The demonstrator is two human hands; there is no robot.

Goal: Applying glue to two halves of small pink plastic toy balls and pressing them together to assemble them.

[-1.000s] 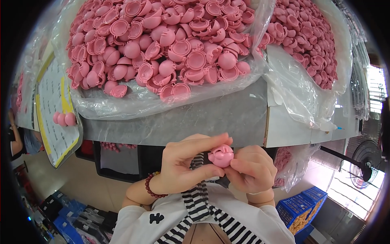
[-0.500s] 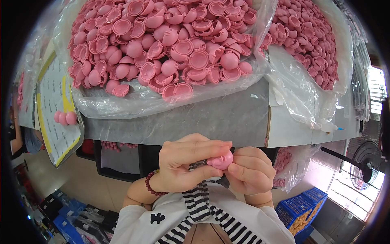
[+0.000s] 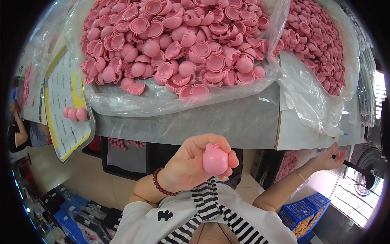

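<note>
Since prior frame: R hand off ball, swung out far R, nr table's R end; fingers loosely parted, appears empty. L hand curled firmly rd ball, fingertips showing past its R side. Ball in front of torso, just off nr edge of table, apart fr. pink pile. 3 pcs in row on sheet, L side.

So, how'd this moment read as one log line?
left hand: holding pink ball | right hand: open, out right | pink half-balls: heaped on plastic
</note>
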